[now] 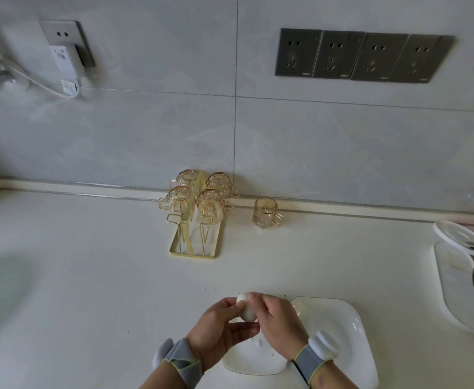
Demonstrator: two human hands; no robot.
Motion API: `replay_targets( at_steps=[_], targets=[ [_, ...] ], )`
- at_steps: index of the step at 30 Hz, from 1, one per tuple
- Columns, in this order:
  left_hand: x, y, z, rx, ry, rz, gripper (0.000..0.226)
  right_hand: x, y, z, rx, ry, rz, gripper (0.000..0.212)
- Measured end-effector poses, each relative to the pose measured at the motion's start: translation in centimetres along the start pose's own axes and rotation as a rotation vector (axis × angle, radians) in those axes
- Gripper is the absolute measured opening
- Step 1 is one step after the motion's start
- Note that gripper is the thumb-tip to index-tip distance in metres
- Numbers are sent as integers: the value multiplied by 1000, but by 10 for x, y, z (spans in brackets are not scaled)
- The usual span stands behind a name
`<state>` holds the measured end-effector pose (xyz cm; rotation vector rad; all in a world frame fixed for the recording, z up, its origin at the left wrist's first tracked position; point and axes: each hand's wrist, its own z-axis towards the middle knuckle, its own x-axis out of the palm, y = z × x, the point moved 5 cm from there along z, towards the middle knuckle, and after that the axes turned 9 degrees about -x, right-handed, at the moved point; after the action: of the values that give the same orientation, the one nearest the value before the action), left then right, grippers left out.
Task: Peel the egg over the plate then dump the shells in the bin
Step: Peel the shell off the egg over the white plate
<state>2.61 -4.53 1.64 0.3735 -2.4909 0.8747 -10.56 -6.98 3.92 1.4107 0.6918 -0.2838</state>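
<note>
We are holding the egg between both hands, just above the near-left corner of the plate. Our left hand is cupping it from the left and below, fingers curled round its lower side, with the thumb lying along the bottom. Our right hand is closing on it from the right, its fingertips pinching at the upper end of the egg. The egg is showing white and smooth between the two hands; whether any shell is still on it, we cannot tell.

Both wrists are wearing grey bands with white modules on them. A few small white shell bits are lying on the plate beneath our hands. The plate is white, squarish with rounded corners, and is sitting on the pale counter at the near right.

Farther back, near the wall, a gold wire rack is carrying four amber glass cups upside down, and a fifth amber cup is standing just beside it to the right. A row of dark wall sockets is sitting above.
</note>
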Motion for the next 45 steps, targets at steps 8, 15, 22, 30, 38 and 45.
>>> replay_targets(
  at_steps=[8, 15, 22, 30, 38, 45],
  targets=[
    [-1, 1, 2, 65, -11, 69, 44, 2, 0, 2, -15, 3, -71, 30],
    [-5, -4, 0, 97, -66, 139, 37, 1, 5, 1, -31, 35, 52, 32],
    [-5, -4, -1, 87, -54, 195, 42, 0, 5, 3, -30, 4, 23, 44],
    [-6, -4, 0, 90, -64, 218, 44, 1, 4, 3, 3, 27, 22, 44],
    [-9, -4, 1, 78, -73, 196, 42, 4, 1, 3, 10, 27, 9, 41],
    [-11, -3, 3, 55, -47, 164, 40, 1, -2, 3, 50, -5, 22, 33]
  ],
)
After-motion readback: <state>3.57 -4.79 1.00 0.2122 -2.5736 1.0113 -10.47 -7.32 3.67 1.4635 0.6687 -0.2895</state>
